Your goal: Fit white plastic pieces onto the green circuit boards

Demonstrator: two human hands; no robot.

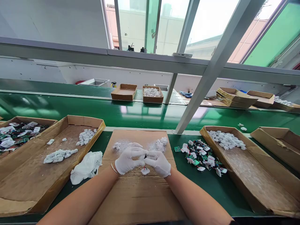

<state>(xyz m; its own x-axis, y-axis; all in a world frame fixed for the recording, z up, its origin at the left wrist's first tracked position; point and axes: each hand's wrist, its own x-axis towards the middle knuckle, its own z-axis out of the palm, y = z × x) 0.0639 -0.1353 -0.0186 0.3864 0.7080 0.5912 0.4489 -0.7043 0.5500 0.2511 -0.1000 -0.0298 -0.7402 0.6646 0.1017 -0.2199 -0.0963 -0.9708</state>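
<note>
My left hand (130, 158) and my right hand (158, 162), both in white gloves, meet fingertip to fingertip over a cardboard sheet (138, 200). Their fingers are pinched around a small wired part, mostly covered by the gloves. From it a white piece (145, 171) hangs on thin red and dark wires, just below the fingertips. Beyond my left hand sits a little group of white pieces (116, 146). A similar heap of white pieces (161, 144) lies beyond my right hand. Both groups rest on the cardboard.
Left stands a cardboard tray (23, 184) with white pieces, beside a crumpled white cloth (86, 167). Right lies a pile of wired circuit boards (202, 154), then another tray (260, 178) holding white pieces. A slanted metal post (199, 84) rises ahead, near the green conveyor belt (140, 117).
</note>
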